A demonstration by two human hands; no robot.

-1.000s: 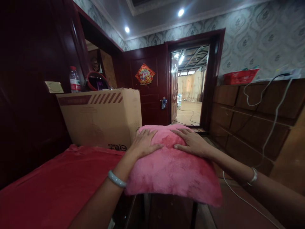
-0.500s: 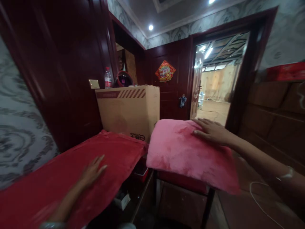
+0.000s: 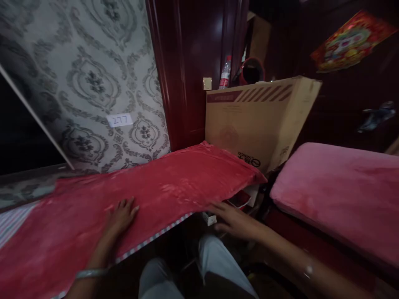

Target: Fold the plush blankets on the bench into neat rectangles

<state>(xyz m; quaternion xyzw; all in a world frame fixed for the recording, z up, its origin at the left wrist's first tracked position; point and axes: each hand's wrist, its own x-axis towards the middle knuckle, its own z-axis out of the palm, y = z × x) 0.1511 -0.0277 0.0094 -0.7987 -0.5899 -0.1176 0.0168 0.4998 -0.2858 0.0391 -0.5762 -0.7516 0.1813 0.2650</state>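
A red plush cloth [image 3: 174,178] with a striped edge lies spread over the surface before me. Flat on its left half rests my left hand [image 3: 123,215], fingers spread, with a bracelet on that wrist. My right hand [image 3: 235,220] reaches to the cloth's front edge, its fingers stretched out and its fingertips at or just over the edge; whether they touch is unclear. Neither hand holds anything. On the right, a pink plush cushion-like piece [image 3: 339,178] lies folded on a dark red seat, apart from both hands.
Behind the cloth stands a large cardboard box [image 3: 249,120], with a plastic bottle [image 3: 225,74] and a round dark mirror-like object [image 3: 252,70] above it. A small white box [image 3: 209,219] sits below the cloth's edge. My knees [image 3: 215,257] are under the front edge.
My view has swung left. My right hand has left the pink plush piece and moved to the red cloth's front edge. My left hand still lies on the red cloth.
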